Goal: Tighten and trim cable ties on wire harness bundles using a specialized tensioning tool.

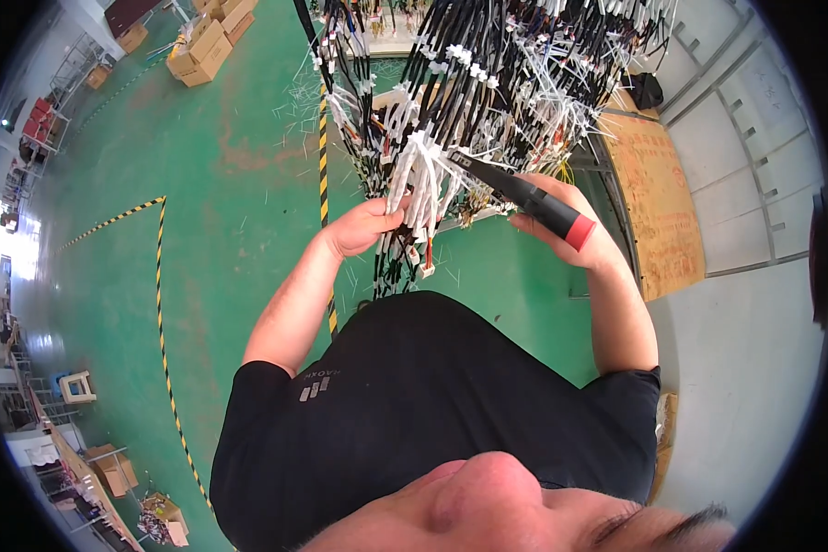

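Note:
My left hand [363,227] is closed on a bundle of white-wrapped wires [421,198], thumb and fingers gripping its left side. Small connectors and loose wire ends hang below the bundle. My right hand [575,194] is closed round a black cable tie gun [520,190] with a red end. Its handle and some of my fingers are hidden under the tool's body. The narrow nose points up and left, close to the white ties at the top of the bundle; whether it grips one I cannot tell.
A dense mass of hanging black wire harnesses [488,55] with white ties and connectors fills the far side. Wooden board [658,202] and a pale wall stand at right. Cardboard boxes [200,55] sit far left. Striped tape [160,285] and cut tie ends lie on the green floor.

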A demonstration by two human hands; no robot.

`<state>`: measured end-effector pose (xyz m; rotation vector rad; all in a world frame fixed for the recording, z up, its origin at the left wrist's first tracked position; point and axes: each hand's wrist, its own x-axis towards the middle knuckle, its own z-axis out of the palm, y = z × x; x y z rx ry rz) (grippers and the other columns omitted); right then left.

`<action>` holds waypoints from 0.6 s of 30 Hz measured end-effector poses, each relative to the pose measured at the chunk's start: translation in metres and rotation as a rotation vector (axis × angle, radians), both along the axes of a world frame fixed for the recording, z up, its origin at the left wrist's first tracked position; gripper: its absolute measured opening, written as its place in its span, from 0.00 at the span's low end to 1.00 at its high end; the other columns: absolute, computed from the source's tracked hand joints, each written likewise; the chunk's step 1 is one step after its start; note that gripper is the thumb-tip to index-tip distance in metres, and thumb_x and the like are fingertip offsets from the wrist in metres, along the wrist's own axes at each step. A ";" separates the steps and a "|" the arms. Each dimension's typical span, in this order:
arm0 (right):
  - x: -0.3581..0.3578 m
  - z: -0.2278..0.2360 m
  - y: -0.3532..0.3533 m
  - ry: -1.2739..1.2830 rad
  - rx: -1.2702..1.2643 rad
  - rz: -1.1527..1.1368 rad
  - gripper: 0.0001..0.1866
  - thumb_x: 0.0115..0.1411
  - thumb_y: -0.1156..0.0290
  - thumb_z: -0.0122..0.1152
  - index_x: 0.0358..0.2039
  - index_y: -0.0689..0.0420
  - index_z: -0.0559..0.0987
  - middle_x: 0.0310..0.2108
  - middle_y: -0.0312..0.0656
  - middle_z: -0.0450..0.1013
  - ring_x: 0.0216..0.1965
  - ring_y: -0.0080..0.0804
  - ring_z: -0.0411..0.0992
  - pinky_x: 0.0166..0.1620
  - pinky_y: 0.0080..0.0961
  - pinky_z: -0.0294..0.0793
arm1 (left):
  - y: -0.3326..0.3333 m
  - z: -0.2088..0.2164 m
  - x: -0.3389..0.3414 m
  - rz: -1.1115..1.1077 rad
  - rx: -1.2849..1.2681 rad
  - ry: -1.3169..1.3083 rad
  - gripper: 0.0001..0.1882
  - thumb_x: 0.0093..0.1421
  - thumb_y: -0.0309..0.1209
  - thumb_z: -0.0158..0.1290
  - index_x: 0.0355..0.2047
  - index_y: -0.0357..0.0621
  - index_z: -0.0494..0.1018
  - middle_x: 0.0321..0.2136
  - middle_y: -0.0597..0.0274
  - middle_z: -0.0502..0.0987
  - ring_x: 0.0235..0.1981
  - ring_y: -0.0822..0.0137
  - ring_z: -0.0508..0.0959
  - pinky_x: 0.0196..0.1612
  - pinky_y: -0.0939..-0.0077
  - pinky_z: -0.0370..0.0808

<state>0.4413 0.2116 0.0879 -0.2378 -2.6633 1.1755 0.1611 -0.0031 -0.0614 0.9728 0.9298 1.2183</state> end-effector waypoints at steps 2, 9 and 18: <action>-0.001 -0.002 0.000 0.015 -0.020 -0.002 0.22 0.63 0.69 0.69 0.56 0.63 0.78 0.42 0.47 0.78 0.42 0.39 0.76 0.50 0.34 0.76 | -0.001 0.007 0.001 -0.013 -0.004 -0.013 0.29 0.78 0.39 0.46 0.71 0.32 0.64 0.66 0.49 0.74 0.69 0.56 0.72 0.73 0.60 0.63; 0.000 -0.022 0.013 0.113 -0.044 0.056 0.24 0.61 0.71 0.69 0.57 0.63 0.77 0.44 0.49 0.78 0.44 0.45 0.77 0.51 0.37 0.76 | -0.001 0.004 -0.008 -0.054 0.009 -0.039 0.31 0.76 0.43 0.49 0.69 0.31 0.67 0.67 0.47 0.73 0.70 0.53 0.71 0.73 0.57 0.62; -0.007 -0.032 0.011 0.153 -0.012 0.123 0.25 0.59 0.71 0.70 0.57 0.62 0.78 0.45 0.51 0.78 0.47 0.53 0.77 0.53 0.41 0.77 | -0.002 0.003 -0.011 -0.093 0.037 -0.032 0.35 0.76 0.45 0.50 0.74 0.36 0.60 0.68 0.44 0.71 0.69 0.50 0.71 0.73 0.54 0.63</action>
